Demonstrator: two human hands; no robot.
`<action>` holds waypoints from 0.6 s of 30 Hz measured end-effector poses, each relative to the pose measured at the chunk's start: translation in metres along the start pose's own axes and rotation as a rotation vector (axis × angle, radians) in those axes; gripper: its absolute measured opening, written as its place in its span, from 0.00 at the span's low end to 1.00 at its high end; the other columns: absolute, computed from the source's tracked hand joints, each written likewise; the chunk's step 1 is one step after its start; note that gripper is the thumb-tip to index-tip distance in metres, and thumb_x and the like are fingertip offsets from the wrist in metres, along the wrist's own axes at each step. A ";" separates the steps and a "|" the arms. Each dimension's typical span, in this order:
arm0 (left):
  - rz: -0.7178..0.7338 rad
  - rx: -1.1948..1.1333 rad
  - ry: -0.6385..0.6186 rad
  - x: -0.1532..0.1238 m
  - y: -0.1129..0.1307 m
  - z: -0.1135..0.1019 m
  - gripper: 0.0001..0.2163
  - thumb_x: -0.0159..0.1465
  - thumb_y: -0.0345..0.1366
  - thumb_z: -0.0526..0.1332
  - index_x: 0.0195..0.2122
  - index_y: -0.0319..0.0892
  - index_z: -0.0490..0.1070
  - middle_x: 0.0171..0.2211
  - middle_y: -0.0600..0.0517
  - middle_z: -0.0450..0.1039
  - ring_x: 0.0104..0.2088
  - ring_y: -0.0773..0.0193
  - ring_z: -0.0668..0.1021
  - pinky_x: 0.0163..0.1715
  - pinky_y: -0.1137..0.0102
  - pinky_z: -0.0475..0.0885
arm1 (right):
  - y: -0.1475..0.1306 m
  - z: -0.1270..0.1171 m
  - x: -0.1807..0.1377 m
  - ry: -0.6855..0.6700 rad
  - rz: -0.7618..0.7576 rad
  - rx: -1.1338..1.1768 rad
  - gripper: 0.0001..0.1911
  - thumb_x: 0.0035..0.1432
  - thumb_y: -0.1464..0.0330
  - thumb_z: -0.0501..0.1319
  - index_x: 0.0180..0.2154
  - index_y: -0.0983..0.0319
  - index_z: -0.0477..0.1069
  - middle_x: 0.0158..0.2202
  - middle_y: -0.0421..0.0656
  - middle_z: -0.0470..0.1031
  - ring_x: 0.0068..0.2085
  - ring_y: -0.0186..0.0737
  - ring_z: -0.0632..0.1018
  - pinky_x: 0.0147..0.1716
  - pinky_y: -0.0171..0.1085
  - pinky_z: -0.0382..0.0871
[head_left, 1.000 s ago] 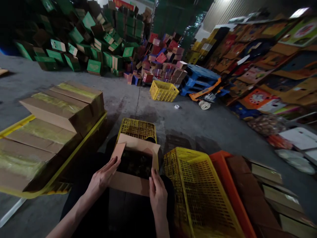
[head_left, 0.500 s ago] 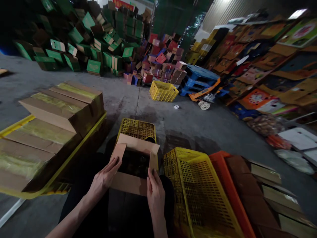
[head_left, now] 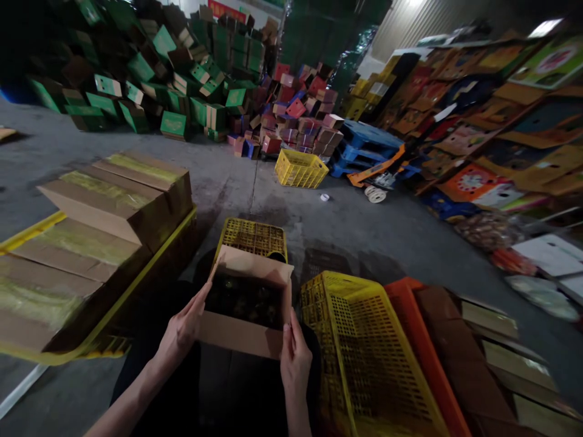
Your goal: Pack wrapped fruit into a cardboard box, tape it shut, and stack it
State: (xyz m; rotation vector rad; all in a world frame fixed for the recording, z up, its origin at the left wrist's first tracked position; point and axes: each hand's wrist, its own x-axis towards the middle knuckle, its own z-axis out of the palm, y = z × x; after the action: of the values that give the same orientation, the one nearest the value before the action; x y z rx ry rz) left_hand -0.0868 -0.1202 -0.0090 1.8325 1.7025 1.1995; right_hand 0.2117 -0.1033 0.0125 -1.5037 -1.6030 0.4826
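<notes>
In front of my lap sits a small brown cardboard box with its top flaps raised. Dark round items lie inside; the shadow hides what they are. My left hand grips the left side flap, fingers along its outer face. On the opposite side, my right hand pinches the right flap between thumb and fingers. Behind the box shows an upturned yellow plastic crate, partly covered by the box.
Taped cartons fill a yellow crate at left. To the right stand a yellow crate and an orange crate, beside more cartons. Farther off are green boxes, a pallet jack and blue pallets.
Both side flaps have swung outward, from leaning over the opening to standing nearly upright. My hands moved apart with them, and more of the box's contents shows.
</notes>
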 end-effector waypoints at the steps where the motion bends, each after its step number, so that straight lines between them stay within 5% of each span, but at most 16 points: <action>1: 0.015 0.007 0.022 0.000 -0.001 0.000 0.27 0.72 0.34 0.49 0.72 0.51 0.50 0.69 0.54 0.61 0.65 0.58 0.70 0.64 0.62 0.66 | 0.000 -0.001 0.000 0.007 0.021 0.004 0.25 0.71 0.59 0.54 0.64 0.62 0.67 0.60 0.51 0.73 0.59 0.48 0.77 0.56 0.41 0.74; 7: 0.049 0.006 -0.016 -0.005 -0.004 0.004 0.27 0.72 0.35 0.50 0.72 0.50 0.51 0.69 0.52 0.61 0.65 0.57 0.69 0.63 0.62 0.68 | 0.001 0.000 -0.001 -0.009 -0.024 -0.017 0.24 0.71 0.60 0.54 0.64 0.61 0.67 0.59 0.51 0.75 0.56 0.47 0.79 0.55 0.41 0.75; 18: 0.094 0.153 -0.048 0.002 0.007 0.005 0.18 0.72 0.39 0.55 0.62 0.53 0.70 0.62 0.55 0.71 0.59 0.57 0.76 0.55 0.65 0.77 | 0.002 0.012 -0.004 -0.055 -0.259 -0.352 0.22 0.73 0.63 0.52 0.64 0.57 0.68 0.60 0.51 0.73 0.57 0.48 0.78 0.53 0.43 0.77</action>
State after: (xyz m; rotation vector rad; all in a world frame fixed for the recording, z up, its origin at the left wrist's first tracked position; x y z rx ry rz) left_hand -0.0784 -0.1185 -0.0059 2.0344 1.7416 1.0772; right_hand 0.2036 -0.1032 0.0033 -1.5109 -1.9690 0.0989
